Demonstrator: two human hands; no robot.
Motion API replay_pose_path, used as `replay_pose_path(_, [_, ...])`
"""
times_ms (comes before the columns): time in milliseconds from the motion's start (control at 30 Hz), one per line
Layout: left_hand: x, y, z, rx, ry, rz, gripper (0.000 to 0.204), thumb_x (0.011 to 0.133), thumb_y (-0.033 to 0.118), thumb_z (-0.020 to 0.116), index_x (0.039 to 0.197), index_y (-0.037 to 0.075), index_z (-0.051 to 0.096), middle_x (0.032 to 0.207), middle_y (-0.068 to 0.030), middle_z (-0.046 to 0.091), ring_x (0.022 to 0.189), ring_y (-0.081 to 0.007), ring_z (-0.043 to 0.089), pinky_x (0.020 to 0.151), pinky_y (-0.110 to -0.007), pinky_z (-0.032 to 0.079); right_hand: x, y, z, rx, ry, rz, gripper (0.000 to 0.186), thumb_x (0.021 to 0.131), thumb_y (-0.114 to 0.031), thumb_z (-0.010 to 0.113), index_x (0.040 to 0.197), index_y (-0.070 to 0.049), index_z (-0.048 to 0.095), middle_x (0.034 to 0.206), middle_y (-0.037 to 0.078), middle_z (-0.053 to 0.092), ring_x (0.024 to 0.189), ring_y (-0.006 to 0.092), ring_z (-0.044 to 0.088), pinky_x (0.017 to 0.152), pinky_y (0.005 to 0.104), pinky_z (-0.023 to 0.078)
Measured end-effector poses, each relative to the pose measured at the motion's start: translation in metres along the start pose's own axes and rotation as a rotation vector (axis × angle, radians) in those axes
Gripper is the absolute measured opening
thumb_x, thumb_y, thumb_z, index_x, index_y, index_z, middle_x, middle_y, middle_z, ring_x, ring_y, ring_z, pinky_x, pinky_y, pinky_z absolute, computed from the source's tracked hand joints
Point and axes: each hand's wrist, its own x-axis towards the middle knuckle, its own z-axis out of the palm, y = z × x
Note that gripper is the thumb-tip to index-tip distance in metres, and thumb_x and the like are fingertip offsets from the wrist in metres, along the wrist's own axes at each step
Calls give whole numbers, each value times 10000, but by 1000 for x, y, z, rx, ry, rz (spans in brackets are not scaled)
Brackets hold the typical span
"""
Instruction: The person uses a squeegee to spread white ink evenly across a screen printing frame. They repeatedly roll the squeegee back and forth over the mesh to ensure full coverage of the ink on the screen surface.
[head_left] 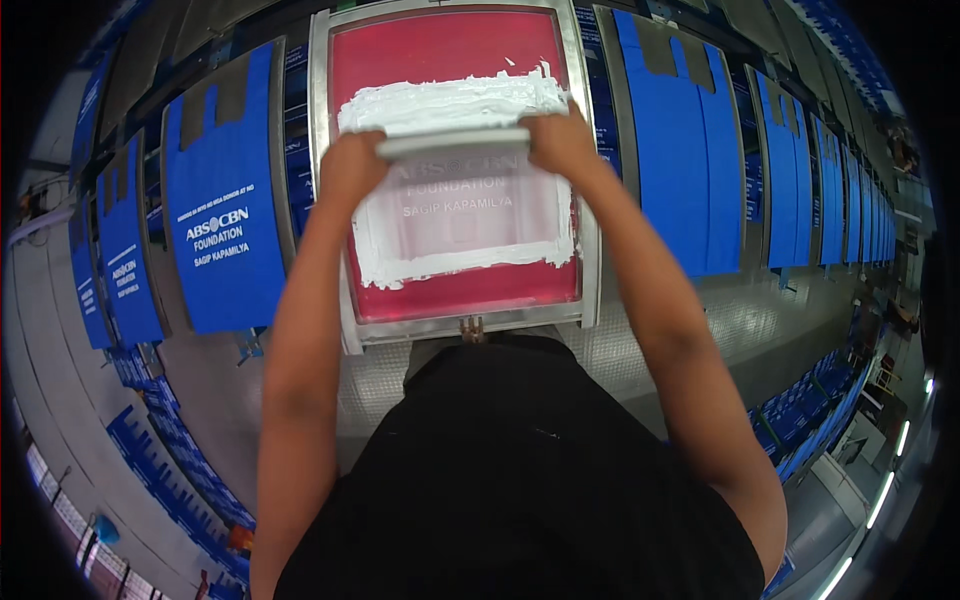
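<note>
A squeegee (455, 141) with a pale bar lies across a screen-printing frame (588, 200) in front of me. My left hand (352, 165) is wrapped round its left end, and my right hand (562, 140) grips the right end. Red mesh (450, 42) fills the metal-edged frame. Thick white ink (440, 95) is heaped beyond the bar and runs in a ragged border round the stencil area. Through the thinly coated stencil (455, 225), nearer to me than the bar, pale lettering shows.
Blue cut fabric panels lie on boards in a row on both sides: a printed one (222, 200) at left, a panel with no visible print (680, 150) at right. More blue pieces (800, 410) stand on racks behind. A metal hinge or clamp (472, 328) sits at the frame's near edge, close to my body.
</note>
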Motion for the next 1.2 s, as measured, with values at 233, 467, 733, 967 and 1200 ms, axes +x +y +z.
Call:
replay_pose_path(233, [-106, 14, -13, -93, -186, -90, 345, 675, 100, 742, 1016, 83, 692, 945, -176, 667, 902, -362, 633, 771, -437, 517, -103, -38, -24, 83, -252, 16, 400, 700, -50, 598, 1067, -182, 688, 874, 107, 703, 929, 256, 666, 1116, 500, 271])
replay_pose_path(467, [-125, 17, 27, -68, -81, -14, 408, 581, 1, 692, 983, 67, 695, 941, -151, 677, 900, -340, 617, 816, -423, 509, -113, -33, 40, 165, 113, -38, 371, 641, 6, 617, 985, -115, 686, 856, 98, 691, 896, 261, 657, 1097, 551, 258])
replay_pose_path(733, [55, 3, -38, -70, -227, -202, 421, 673, 282, 818, 1014, 65, 701, 888, -172, 693, 874, -336, 656, 790, -399, 504, 58, 16, -60, 95, -212, -1, 455, 689, -116, 573, 1133, -143, 671, 1063, 102, 684, 1048, 304, 630, 907, 383, 505])
replay_pose_path(967, [-60, 34, -48, -147, 323, -121, 495, 811, 331, 724, 1193, 48, 589, 1090, -215, 624, 1029, -363, 578, 869, -433, 463, 87, 27, -102, 136, -132, 2, 563, 667, -101, 580, 1227, -136, 632, 1129, 136, 665, 1056, 301, 629, 899, 390, 508])
replay_pose_path(1200, [-279, 92, 89, -1188, -750, -714, 534, 912, 495, 586, 965, -30, 674, 787, -65, 649, 737, -134, 604, 688, -284, 488, 102, 7, -84, 171, -262, -127, 563, 639, -44, 583, 1199, -71, 626, 1085, 174, 662, 962, 336, 651, 748, 416, 560])
